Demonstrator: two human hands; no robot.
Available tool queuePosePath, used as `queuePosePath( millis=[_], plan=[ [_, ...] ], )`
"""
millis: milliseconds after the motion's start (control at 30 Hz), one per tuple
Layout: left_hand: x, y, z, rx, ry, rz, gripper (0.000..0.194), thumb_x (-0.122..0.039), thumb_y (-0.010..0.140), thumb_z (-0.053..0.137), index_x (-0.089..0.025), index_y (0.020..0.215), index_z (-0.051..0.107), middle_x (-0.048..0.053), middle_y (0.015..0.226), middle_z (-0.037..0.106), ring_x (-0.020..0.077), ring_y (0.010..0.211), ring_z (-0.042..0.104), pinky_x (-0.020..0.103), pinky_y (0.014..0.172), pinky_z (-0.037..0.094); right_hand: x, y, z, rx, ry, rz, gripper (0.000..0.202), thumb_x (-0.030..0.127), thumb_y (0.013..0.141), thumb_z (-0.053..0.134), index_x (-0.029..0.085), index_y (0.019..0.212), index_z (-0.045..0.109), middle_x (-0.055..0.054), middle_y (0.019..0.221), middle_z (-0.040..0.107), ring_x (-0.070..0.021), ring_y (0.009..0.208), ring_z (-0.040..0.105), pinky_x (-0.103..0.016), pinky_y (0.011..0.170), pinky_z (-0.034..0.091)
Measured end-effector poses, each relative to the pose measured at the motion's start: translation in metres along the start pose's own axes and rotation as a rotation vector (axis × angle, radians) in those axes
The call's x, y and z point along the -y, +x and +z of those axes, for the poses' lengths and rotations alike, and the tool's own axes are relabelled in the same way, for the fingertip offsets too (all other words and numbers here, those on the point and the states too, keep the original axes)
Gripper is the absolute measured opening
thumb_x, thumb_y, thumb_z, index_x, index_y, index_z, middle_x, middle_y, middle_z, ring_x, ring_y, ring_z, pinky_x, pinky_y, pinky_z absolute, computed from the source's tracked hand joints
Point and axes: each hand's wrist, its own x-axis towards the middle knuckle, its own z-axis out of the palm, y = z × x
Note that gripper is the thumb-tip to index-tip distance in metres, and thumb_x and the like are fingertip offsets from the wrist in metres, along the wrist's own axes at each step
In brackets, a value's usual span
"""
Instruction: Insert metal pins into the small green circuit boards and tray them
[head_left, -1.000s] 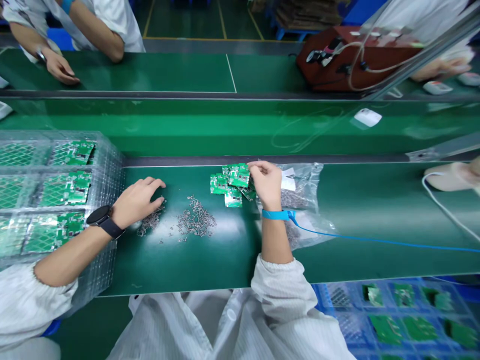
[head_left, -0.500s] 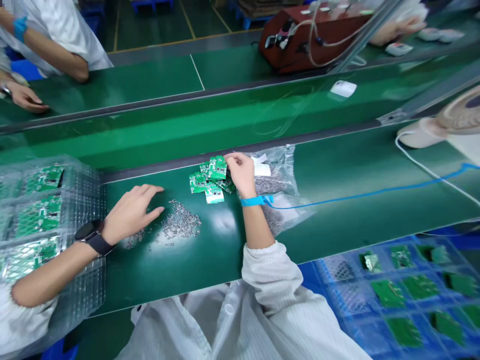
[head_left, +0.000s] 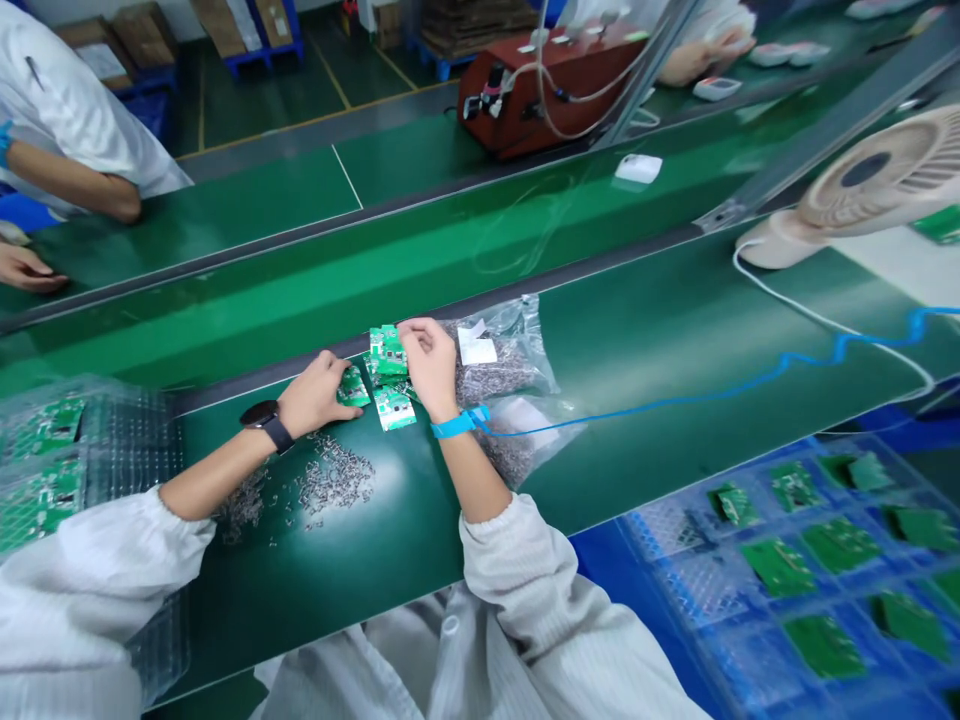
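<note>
Several green circuit boards [head_left: 394, 408] lie in a loose pile near the back edge of the green bench. My left hand [head_left: 319, 395], with a dark watch at the wrist, has its thumb and fingers around a board [head_left: 352, 386] at the pile's left side. At the pile's upper right, my right hand [head_left: 429, 365] pinches the edge of another board [head_left: 387, 350]; a blue strap circles that wrist. Small metal parts [head_left: 335, 480] are scattered in front of my left hand. Two clear bags [head_left: 495, 372] of small parts lie to the right of my right hand.
Clear trays [head_left: 45, 480] with boards are stacked at the left. A blue compartment tray [head_left: 720, 600] with boards is at the lower right. A fan [head_left: 847, 190], its white cable and a blue cord [head_left: 675, 400] lie right. A person's hand [head_left: 30, 270] rests across the divider.
My left hand has moved right from above the metal parts to the boards and closed on one. My right hand remains at the pile, holding a board's edge. The view has shifted.
</note>
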Motion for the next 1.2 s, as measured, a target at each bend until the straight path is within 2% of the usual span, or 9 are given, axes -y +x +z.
queuePosePath(
  millis=[133,233,433,633,833,933,1000,1100,1200],
  plan=[
    [0.004,-0.021,-0.019,-0.216,-0.103,0.020,0.073,-0.048,0.084,0.072,-0.014,0.145,0.048,0.015,0.131,0.051,0.0331,0.118,0.060,0.048,0.108,0.050,0.004,-0.012,0.014,0.086,0.088,0.081,0.009,0.030,0.089,0.064,0.021,0.088,0.066,-0.002,0.083,0.069,-0.0176,0.078,0.064,-0.032,0.075,0.053],
    [-0.004,-0.033,-0.030,-0.297,-0.103,0.087,0.076,-0.043,0.087,0.069,-0.018,0.152,0.041,0.016,0.139,0.050,0.0343,0.130,0.055,0.050,0.113,0.046,0.007,-0.025,0.028,0.210,0.143,0.142,0.011,0.034,0.089,0.065,0.022,0.089,0.066,-0.001,0.085,0.070,-0.0178,0.081,0.065,-0.033,0.077,0.055],
    [-0.004,-0.047,-0.023,-0.247,-0.022,0.147,0.080,-0.048,0.090,0.069,-0.014,0.156,0.039,0.020,0.145,0.056,0.0391,0.131,0.054,0.056,0.111,0.045,0.009,-0.047,0.044,0.307,0.173,0.162,0.017,0.040,0.089,0.066,0.023,0.091,0.065,-0.003,0.091,0.071,-0.0184,0.085,0.068,-0.034,0.081,0.057],
    [0.005,-0.056,-0.012,-0.236,-0.044,0.159,0.080,-0.049,0.092,0.068,-0.015,0.158,0.035,0.020,0.152,0.052,0.0370,0.142,0.048,0.053,0.117,0.041,0.000,-0.050,0.047,0.350,0.239,0.204,0.017,0.039,0.086,0.069,0.022,0.089,0.068,-0.002,0.089,0.072,-0.0183,0.086,0.068,-0.034,0.082,0.057],
    [-0.002,-0.056,-0.008,-0.212,-0.023,0.059,0.080,-0.055,0.088,0.072,-0.016,0.150,0.040,0.020,0.139,0.059,0.0391,0.125,0.062,0.051,0.098,0.054,0.002,-0.052,0.053,0.363,0.215,0.253,0.018,0.040,0.089,0.067,0.023,0.089,0.066,-0.002,0.089,0.072,-0.0197,0.088,0.069,-0.032,0.075,0.058],
    [-0.001,-0.058,-0.012,-0.238,-0.039,0.052,0.072,-0.054,0.088,0.073,-0.018,0.144,0.044,0.017,0.134,0.059,0.0375,0.122,0.063,0.049,0.097,0.055,0.012,-0.046,0.036,0.455,0.134,0.199,0.021,0.043,0.095,0.063,0.024,0.101,0.068,-0.005,0.094,0.072,-0.0220,0.089,0.069,-0.036,0.075,0.060],
    [0.001,-0.060,-0.015,-0.236,-0.056,0.044,0.072,-0.054,0.089,0.072,-0.020,0.144,0.043,0.016,0.136,0.057,0.0369,0.122,0.063,0.048,0.097,0.055,0.019,-0.043,0.010,0.477,-0.073,0.049,0.027,0.041,0.095,0.066,0.026,0.118,0.067,-0.007,0.107,0.072,-0.0255,0.100,0.069,-0.043,0.088,0.059],
    [0.006,-0.062,-0.014,-0.213,-0.081,0.021,0.074,-0.056,0.089,0.071,-0.020,0.146,0.040,0.016,0.138,0.056,0.0375,0.124,0.061,0.049,0.098,0.054,0.023,-0.043,-0.036,0.427,-0.578,-0.184,0.062,0.031,0.087,0.079,0.027,0.144,0.056,-0.013,0.130,0.063,-0.0374,0.124,0.057,-0.059,0.107,0.049],
    [0.009,-0.062,-0.007,-0.189,-0.099,0.004,0.078,-0.058,0.089,0.071,-0.019,0.148,0.039,0.017,0.140,0.056,0.0384,0.126,0.060,0.049,0.099,0.053,0.019,-0.051,-0.065,0.472,-0.865,-0.261,0.094,0.024,0.081,0.084,0.023,0.160,0.034,-0.018,0.135,0.057,-0.0419,0.128,0.052,-0.060,0.106,0.049]
  ],
)
